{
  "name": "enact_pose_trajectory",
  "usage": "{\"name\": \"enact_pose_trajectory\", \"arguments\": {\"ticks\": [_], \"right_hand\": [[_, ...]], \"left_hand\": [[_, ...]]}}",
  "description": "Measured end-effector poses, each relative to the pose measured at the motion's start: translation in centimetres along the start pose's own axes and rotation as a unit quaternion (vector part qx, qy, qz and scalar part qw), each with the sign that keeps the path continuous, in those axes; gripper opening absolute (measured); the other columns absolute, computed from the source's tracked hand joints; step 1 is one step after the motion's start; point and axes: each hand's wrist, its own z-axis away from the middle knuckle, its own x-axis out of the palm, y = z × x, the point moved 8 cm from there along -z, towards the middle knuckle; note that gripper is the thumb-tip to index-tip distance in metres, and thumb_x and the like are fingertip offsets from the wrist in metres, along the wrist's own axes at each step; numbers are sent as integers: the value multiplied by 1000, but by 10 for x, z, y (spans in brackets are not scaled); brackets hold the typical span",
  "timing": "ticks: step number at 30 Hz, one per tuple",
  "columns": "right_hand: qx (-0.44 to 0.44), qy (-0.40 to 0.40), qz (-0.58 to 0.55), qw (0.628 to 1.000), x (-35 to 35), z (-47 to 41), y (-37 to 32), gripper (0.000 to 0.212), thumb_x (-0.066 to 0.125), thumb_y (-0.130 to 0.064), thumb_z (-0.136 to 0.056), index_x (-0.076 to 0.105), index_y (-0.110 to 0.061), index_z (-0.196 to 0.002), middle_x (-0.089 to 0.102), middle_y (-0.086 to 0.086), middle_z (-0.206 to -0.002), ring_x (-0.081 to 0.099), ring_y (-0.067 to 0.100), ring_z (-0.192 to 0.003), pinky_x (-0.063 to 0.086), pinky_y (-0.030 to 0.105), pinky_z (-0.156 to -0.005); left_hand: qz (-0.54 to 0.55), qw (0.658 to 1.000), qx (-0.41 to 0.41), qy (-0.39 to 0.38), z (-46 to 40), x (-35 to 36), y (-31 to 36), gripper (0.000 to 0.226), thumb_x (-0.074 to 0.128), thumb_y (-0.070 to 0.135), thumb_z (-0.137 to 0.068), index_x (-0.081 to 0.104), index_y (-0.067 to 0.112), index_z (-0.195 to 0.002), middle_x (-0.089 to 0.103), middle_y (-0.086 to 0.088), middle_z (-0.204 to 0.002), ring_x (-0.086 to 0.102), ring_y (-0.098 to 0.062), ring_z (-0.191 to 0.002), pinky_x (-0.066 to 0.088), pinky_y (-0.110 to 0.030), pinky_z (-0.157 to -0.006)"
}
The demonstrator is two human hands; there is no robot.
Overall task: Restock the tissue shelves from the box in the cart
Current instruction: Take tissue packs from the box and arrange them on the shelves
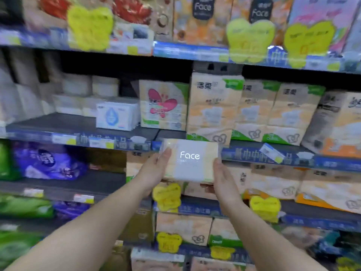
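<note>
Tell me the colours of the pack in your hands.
Grey-white centre band, pale peach ends on the pack; head view.

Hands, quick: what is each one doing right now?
Left hand: closed on the left end of the Face tissue pack.
Right hand: closed on the right end of the same pack.

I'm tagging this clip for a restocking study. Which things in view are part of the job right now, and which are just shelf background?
In the job:
- Face tissue pack, held at its ends
- left hand
- right hand
- middle shelf, with a bare stretch

Background:
- white pack with blue drop
- butterfly pack
- purple packs
- yellow price tags
</note>
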Motion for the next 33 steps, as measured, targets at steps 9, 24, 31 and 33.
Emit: {"name": "enact_pose_trajectory", "arguments": {"ticks": [9, 24, 31, 33], "right_hand": [[-41, -170, -30, 984, 330, -21, -67, 37, 31, -55, -97, 55, -31, -113, 65, -13, -104, 64, 10, -93, 54, 39, -85], [-128, -223, 136, 957, 512, -147, -108, 13, 52, -30, -95, 49, -19, -99, 46, -9, -83, 48, 14, -82, 36, 27, -68], [-136, -150, 192, 960, 550, -193, -96, 14, 55, -24, -93, 52, -19, -105, 47, -13, -82, 51, 17, -85, 44, 31, -80], [-122, -122, 198, 965, 557, -206, -92, 15, 54, -22, -93, 51, -18, -108, 46, -14, -85, 51, 18, -89, 42, 30, -80]], "left_hand": [[-20, 990, 18, 139, -48, -331, -10, 50, 46, 58, -92, 69, 14, -95, 73, 4, -93, 65, -10, -88, 47, -28, -87], [-73, 993, 50, 78, -176, -477, -16, 37, 69, 39, -84, 62, 20, -115, 73, 1, -108, 69, -12, -98, 51, -31, -92], [-57, 994, 32, 84, -247, -501, -39, 31, 76, 3, -77, 67, 11, -106, 74, -4, -98, 70, -14, -92, 56, -31, -87], [-63, 993, 54, 89, -270, -502, -44, 28, 77, 2, -76, 69, 12, -101, 74, -2, -95, 70, -16, -91, 56, -30, -86]]}}
